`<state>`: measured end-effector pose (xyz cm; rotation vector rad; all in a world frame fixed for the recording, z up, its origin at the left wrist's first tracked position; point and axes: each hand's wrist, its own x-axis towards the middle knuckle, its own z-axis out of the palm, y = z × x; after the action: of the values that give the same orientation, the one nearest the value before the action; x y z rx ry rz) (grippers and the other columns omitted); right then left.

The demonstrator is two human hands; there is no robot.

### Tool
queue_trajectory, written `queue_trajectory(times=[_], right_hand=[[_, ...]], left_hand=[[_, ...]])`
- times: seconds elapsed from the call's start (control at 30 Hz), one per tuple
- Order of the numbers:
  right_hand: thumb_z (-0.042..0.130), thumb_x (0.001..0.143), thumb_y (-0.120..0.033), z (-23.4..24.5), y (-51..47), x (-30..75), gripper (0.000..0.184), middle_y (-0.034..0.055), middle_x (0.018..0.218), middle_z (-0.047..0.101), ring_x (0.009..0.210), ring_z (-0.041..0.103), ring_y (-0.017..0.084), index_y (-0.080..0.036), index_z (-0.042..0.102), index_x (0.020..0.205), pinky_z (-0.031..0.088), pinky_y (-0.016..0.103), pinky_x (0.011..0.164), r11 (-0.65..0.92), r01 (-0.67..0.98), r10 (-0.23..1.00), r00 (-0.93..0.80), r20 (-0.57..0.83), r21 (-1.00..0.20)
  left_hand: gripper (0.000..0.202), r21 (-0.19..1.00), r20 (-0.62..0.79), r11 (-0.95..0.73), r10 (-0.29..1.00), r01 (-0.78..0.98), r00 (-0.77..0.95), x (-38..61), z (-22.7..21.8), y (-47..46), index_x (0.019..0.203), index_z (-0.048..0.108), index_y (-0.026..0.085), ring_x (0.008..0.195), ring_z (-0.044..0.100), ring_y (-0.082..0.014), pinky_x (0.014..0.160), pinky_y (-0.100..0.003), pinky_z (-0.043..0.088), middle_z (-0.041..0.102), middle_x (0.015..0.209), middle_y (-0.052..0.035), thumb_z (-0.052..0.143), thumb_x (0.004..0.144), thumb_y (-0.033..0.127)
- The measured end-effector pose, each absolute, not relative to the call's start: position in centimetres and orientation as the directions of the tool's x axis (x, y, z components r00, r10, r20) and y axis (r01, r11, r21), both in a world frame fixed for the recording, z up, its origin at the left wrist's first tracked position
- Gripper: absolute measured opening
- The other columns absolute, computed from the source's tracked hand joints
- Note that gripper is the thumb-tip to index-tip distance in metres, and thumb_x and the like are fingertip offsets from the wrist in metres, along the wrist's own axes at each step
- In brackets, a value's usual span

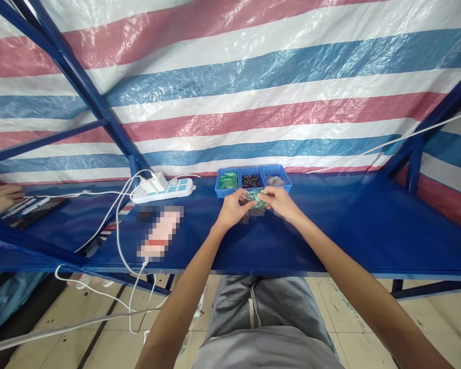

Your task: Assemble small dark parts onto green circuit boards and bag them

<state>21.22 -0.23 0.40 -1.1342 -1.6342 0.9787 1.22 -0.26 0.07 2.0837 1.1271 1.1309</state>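
My left hand (233,209) and my right hand (279,201) meet in front of the blue tray. Between their fingertips they pinch a small transparent plastic bag (255,195) with something green in it. Below the fingers, more transparent plastic (258,209) with brownish contents shows, partly covered by the hands. Just behind stands the blue three-part tray (225,194). Its left part has green pieces (229,180), the middle one small dark metallic parts (251,181), the right one transparent plastic bags (275,180).
On the blue tabletop (369,220), a white power strip (163,190) with plugged chargers lies left of the tray. White cables (119,241) hang over the front edge. A pixelated pink phone-like object (162,233) is nearby. Another person's hand (2,199) shows far left, beyond blue metal posts (96,97).
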Motion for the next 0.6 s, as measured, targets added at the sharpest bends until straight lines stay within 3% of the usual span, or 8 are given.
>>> queue_trajectory(times=[0.23,0.6], right_hand=[[0.066,0.085,-0.05,0.25,-0.47,21.09,0.031,0.0038,0.082,0.066,0.081,0.066,0.02,-0.02,0.06,0.087,0.051,0.027,0.062,0.189,0.187,0.946,-0.298,0.127,-0.964],[0.063,0.085,-0.047,0.17,-0.27,20.87,0.028,0.0026,0.075,0.062,0.077,0.065,0.022,-0.02,0.059,0.081,0.048,0.029,0.059,0.278,0.21,0.938,-0.272,0.217,-0.937]], left_hand=[[0.025,0.779,0.427,-0.508,0.859,0.367,0.282,1.14,0.18,-0.2,0.092,0.058,0.019,0.064,0.057,-0.0114,0.056,-0.022,0.039,0.062,0.074,0.0026,0.07,0.085,0.039],[0.034,0.856,0.384,-0.454,0.879,0.248,0.284,1.14,-0.07,0.33,0.106,0.059,0.018,0.077,0.065,-0.0162,0.063,-0.023,0.045,0.07,0.086,-0.0019,0.072,0.083,0.039]])
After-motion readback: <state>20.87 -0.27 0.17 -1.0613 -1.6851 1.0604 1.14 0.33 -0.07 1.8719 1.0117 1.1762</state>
